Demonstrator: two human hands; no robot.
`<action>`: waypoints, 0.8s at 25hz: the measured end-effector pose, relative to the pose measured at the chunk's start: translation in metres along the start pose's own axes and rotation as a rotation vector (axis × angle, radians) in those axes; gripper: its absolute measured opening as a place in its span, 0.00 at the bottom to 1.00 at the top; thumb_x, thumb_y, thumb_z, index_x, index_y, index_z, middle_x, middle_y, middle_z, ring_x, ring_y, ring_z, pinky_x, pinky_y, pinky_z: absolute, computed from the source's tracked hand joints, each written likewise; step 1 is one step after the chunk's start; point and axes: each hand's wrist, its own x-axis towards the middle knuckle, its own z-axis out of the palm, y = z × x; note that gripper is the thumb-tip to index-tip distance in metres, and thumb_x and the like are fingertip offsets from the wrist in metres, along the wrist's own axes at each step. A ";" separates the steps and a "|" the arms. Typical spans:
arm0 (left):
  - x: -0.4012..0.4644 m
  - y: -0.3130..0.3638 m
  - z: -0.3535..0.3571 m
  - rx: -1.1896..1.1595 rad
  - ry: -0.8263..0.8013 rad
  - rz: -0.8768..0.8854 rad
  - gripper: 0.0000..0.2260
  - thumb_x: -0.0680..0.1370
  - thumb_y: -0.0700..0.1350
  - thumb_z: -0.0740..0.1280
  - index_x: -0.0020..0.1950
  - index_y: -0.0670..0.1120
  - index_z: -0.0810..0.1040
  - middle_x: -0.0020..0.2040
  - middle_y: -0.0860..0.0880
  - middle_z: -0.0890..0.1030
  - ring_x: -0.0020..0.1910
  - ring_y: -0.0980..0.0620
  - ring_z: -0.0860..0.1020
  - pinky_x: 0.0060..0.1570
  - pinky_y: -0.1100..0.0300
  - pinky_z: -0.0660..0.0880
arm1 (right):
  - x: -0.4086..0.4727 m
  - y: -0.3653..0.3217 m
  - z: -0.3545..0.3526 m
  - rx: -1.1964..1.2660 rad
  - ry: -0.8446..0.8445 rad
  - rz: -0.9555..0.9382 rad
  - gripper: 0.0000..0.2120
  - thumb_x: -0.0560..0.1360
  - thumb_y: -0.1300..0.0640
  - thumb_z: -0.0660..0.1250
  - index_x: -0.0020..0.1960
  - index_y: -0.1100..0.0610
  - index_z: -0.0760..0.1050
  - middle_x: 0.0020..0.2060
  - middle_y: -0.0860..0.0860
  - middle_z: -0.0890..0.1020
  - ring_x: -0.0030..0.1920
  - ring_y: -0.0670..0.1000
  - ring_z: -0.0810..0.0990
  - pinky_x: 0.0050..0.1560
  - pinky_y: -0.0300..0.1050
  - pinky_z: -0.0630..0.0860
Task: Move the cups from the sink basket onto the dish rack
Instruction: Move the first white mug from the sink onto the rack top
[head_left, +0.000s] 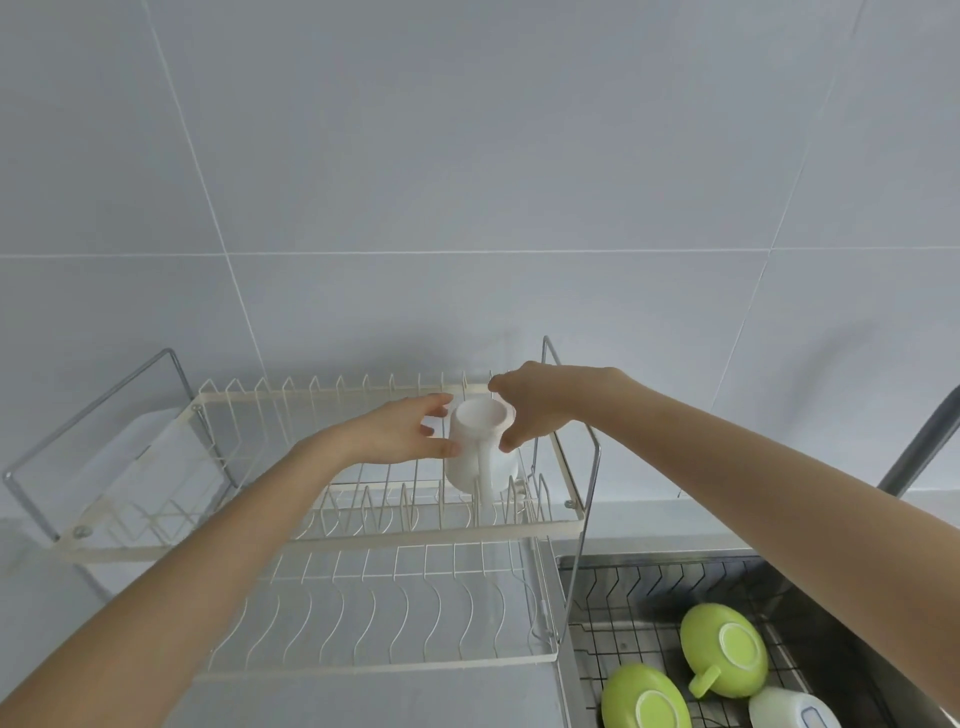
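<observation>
Single head view, looking forward and down, close over dish rack (363, 530), sink basket (623, 587) lower right.

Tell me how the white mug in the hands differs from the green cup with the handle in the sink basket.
The white mug is white; the green cup is lime green. The mug is on the upper dish rack between the left hand and right hand; the green cup lies untouched in the sink basket. Both are upside down and have a handle.

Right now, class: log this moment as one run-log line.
left hand: touching white mug | right hand: gripping mug rim | mug: upside down, upper tier of dish rack | sink basket: three cups left
</observation>
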 end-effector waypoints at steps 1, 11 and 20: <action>-0.004 0.003 -0.003 0.061 0.033 0.000 0.30 0.74 0.50 0.65 0.72 0.47 0.57 0.71 0.48 0.65 0.67 0.48 0.69 0.65 0.56 0.65 | -0.006 0.002 -0.003 0.002 0.021 -0.007 0.28 0.73 0.50 0.66 0.68 0.59 0.62 0.61 0.57 0.73 0.63 0.57 0.71 0.55 0.50 0.72; -0.077 0.091 -0.005 0.676 0.429 0.144 0.24 0.77 0.55 0.56 0.71 0.48 0.61 0.73 0.51 0.64 0.70 0.49 0.64 0.66 0.52 0.63 | -0.112 0.037 -0.009 0.053 0.237 -0.054 0.31 0.76 0.50 0.61 0.74 0.53 0.50 0.76 0.51 0.54 0.75 0.53 0.53 0.72 0.49 0.55; -0.076 0.172 0.076 0.610 0.417 0.284 0.24 0.77 0.54 0.56 0.71 0.50 0.59 0.73 0.52 0.64 0.70 0.50 0.64 0.64 0.53 0.64 | -0.190 0.123 0.046 0.150 0.279 0.060 0.30 0.77 0.50 0.59 0.74 0.53 0.50 0.75 0.53 0.57 0.75 0.53 0.55 0.73 0.48 0.54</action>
